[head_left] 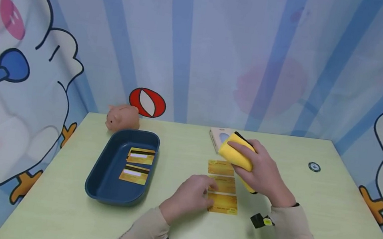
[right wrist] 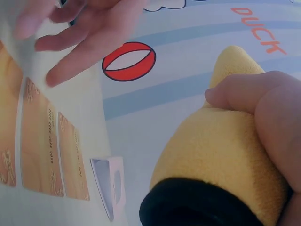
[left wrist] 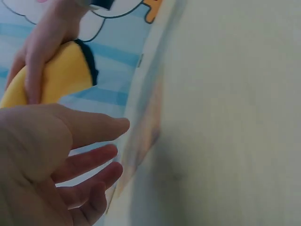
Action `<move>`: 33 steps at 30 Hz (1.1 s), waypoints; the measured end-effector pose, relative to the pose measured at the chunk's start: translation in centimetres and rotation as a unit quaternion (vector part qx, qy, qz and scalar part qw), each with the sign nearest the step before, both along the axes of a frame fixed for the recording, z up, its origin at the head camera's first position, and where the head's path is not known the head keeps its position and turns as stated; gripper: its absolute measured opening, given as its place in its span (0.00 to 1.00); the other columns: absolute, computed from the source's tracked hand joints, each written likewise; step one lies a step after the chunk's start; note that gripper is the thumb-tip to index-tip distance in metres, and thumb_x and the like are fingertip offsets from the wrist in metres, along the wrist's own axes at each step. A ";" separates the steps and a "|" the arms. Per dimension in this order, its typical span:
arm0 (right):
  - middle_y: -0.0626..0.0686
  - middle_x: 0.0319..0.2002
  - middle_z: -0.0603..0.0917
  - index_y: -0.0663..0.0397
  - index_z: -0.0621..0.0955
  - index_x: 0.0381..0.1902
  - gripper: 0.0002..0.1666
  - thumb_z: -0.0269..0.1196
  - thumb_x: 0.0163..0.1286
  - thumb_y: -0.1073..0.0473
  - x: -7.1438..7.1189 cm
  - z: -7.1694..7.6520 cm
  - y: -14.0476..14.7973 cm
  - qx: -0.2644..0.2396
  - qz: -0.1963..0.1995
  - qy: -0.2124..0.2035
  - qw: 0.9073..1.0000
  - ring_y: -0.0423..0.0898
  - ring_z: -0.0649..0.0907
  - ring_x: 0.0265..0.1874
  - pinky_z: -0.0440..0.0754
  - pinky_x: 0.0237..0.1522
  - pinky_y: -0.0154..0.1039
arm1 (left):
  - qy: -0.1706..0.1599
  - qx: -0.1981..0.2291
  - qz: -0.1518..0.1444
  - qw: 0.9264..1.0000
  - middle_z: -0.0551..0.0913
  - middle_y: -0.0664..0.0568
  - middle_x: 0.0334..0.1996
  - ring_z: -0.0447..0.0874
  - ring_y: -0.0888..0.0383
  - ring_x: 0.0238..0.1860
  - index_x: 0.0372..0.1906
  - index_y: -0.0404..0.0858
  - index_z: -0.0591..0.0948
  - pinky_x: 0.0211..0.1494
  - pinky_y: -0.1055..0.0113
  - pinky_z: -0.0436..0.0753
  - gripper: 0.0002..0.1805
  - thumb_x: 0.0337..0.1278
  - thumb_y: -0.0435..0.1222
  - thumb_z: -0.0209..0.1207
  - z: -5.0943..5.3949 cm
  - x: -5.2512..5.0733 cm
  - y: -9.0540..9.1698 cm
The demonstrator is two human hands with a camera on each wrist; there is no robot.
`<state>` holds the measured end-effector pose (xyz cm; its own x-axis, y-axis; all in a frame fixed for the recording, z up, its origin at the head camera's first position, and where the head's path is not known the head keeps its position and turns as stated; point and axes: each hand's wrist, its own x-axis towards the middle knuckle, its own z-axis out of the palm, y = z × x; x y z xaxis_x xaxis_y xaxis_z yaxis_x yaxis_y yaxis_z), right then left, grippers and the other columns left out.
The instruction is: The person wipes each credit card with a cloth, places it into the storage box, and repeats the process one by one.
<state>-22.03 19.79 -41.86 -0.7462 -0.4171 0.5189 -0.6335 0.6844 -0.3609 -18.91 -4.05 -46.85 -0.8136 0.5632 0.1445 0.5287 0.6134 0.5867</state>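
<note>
My right hand grips a folded yellow cloth with a fuzzy face and black edging, held above the table. In the right wrist view the thumb presses into the bunched cloth. Beneath and left of it, three gold bank cards lie in a column: the far card, the middle card and the near card. My left hand hovers at the left edge of the nearer two, partly covering them. Its fingers are loosely bent, with nothing between them in the left wrist view.
A dark blue tray on the left contains gold cards with their magnetic stripes up. Behind it stands a pink piggy bank. A small white box is at the back, and a round poker chip lies far right.
</note>
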 end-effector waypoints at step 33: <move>0.63 0.61 0.75 0.37 0.78 0.72 0.37 0.74 0.65 0.60 0.6 0.5 -0.2 0.011 -0.009 -0.012 1.000 0.54 0.80 0.44 0.83 0.36 0.49 | -0.053 -0.110 0.001 0.993 0.80 0.55 0.44 0.74 0.62 0.43 0.58 0.40 0.83 0.50 0.70 0.78 0.31 0.46 0.39 0.81 -0.8 0.4 0.8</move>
<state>-21.41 19.58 -41.33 -0.7659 -0.4150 0.4910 -0.6125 0.7032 -0.3611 -18.52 -3.27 -47.69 -0.8194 0.5691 -0.0684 0.4690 0.7342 0.4909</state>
